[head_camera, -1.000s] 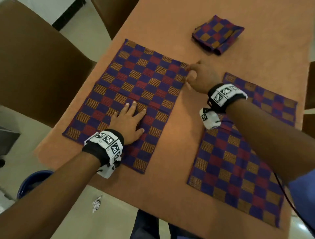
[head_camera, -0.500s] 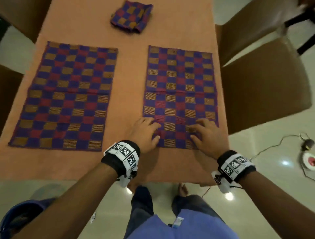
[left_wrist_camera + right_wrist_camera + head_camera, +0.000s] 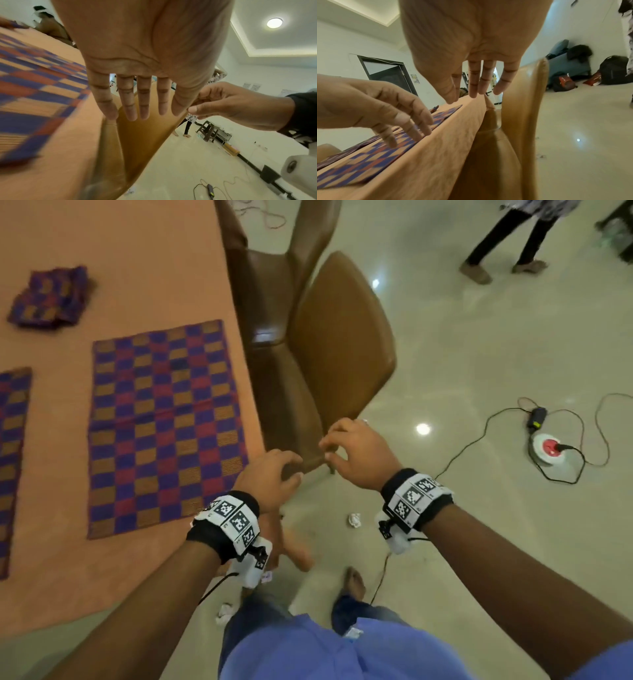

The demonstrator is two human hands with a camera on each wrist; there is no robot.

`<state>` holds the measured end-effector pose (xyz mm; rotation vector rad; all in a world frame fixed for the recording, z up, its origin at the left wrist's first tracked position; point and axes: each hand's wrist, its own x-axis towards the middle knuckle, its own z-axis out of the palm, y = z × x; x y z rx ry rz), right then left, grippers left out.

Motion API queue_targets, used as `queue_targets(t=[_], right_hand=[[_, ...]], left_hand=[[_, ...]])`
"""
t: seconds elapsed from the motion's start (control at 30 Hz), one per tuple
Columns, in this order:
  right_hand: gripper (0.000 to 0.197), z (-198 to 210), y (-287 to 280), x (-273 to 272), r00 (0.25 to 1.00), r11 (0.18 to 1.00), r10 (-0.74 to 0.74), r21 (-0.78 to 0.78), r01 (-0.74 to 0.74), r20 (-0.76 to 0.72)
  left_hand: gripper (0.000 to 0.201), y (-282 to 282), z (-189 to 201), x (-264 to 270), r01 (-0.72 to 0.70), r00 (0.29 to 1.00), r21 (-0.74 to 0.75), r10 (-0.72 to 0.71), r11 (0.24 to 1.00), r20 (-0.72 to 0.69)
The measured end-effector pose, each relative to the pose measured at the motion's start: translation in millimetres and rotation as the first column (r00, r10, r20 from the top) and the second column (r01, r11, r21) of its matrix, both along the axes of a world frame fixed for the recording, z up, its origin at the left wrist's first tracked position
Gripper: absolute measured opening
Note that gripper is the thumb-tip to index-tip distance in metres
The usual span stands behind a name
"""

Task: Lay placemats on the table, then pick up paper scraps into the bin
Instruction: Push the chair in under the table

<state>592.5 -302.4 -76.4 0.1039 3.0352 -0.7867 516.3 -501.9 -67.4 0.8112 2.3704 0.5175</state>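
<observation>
Hands [image 3: 270, 474] empty, placemat [image 3: 164, 422] flat

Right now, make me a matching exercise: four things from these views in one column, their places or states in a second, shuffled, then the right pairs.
Things:
1. folded placemat
2. spread placemat
3. crumpled paper scrap
4. left hand

Places or states:
A. on the floor, below the right wrist
B. flat on the table, near the edge beside the brown chair
C. open, holding nothing, past the table's corner
D. bundled up at the far part of the table

Pairs: 1-D, 2-B, 3-A, 4-C
</observation>
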Motion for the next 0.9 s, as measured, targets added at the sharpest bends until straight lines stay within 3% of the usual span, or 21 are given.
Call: queue_targets(t=[0.2,0.43,0.7,0.9], right_hand=[[0.019,17.7,120.5,-36.9,0.995,0.992,-0.073,0.103,0.079,-0.069],[0.021,12.8,204.0,-114.0,0.992,0.993,0.12,0.012,-0.121,0.036],[0.022,10.1,260.3,-199.5,0.922,0.919,0.382,-0.132,-0.372,0.063],[0.021,22.4,308.6,-287.7,0.85,0.846,0.525,-0.13,-0.517,0.034]], left_hand=[[0.041,113.9,9.7,1.0,-0.04,0.996,0.053,0.036,0.998,0.083],[0.046,207.5,5.3,-57.4,-0.19,0.962,0.099,0.165,0.977,0.216],[0.026,275.6,8.3,-160.2,-0.435,0.852,0.246,0.307,0.866,0.424],[0.022,315.2,27.6,-240.3,-0.48,0.844,0.257,0.361,0.839,0.396]])
